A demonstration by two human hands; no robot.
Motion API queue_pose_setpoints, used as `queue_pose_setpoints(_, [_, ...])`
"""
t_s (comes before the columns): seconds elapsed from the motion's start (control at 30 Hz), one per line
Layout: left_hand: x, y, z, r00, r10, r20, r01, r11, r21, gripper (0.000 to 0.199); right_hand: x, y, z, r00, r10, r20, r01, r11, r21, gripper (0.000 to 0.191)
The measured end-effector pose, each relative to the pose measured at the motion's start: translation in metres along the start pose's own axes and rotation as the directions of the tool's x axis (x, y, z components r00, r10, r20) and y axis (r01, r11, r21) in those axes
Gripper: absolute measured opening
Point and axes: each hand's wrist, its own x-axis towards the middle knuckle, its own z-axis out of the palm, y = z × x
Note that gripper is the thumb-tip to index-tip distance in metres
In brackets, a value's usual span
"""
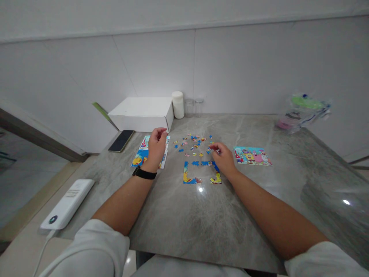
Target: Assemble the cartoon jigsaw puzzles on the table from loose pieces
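Note:
On the grey table lies a partly joined puzzle border [188,180], with gaps along its top and bottom edges. Loose puzzle pieces [195,154] are scattered beyond it. My right hand [223,157] is at the border's upper right, fingers curled close to a blue piece; whether it grips one is too small to tell. My left hand [157,145] is raised over the picture cards [140,157] on the left, its fingers bent and thumb near the fingertips, with nothing discernible in them. A cartoon picture card [253,156] lies flat to the right of my right hand.
A white box [141,113], a white canister [178,105] and two clear jars [198,107] stand by the wall. A phone [121,141] and a white power bank [67,204] with a cable lie left. A plastic bag [302,112] sits at the back right.

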Motion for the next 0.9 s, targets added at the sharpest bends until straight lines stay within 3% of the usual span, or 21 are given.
queue_pose_setpoints(0.17, [-0.002,-0.005,0.002,0.998,-0.035,0.055,0.03,0.996,0.084,0.023,0.0,0.001,0.0,1.0,0.0,0.0,0.0,1.0,0.006,0.027])
queue_pose_setpoints(0.33, [0.002,0.02,-0.004,0.996,-0.045,0.075,0.045,0.999,0.002,0.026,0.001,-0.001,0.0,1.0,-0.001,-0.013,0.002,1.0,0.021,0.026])
queue_pose_setpoints(0.43, [0.007,0.039,-0.01,0.996,0.023,0.09,-0.022,1.0,-0.002,0.025,0.002,-0.002,0.001,1.0,0.008,-0.012,-0.008,0.999,0.035,0.024])
queue_pose_setpoints(0.57, [0.015,0.045,-0.003,0.977,0.092,0.195,-0.122,0.981,0.15,0.023,0.004,0.001,0.004,1.0,0.004,-0.006,-0.004,0.999,0.043,0.023])
queue_pose_setpoints(0.67, [0.023,0.037,0.016,0.91,0.14,0.39,-0.274,0.909,0.315,0.021,0.004,0.003,0.006,1.0,0.007,-0.006,-0.007,0.999,0.051,0.024])
queue_pose_setpoints(0.8, [0.039,0.021,0.049,0.749,0.141,0.648,-0.51,0.748,0.426,0.024,0.004,0.003,0.007,1.0,-0.004,-0.001,0.004,0.999,0.047,0.026])
queue_pose_setpoints(0.9, [0.051,0.008,0.073,0.656,0.08,0.75,-0.609,0.643,0.464,0.03,0.005,0.002,0.006,1.0,-0.008,0.006,0.007,0.998,0.056,0.027])
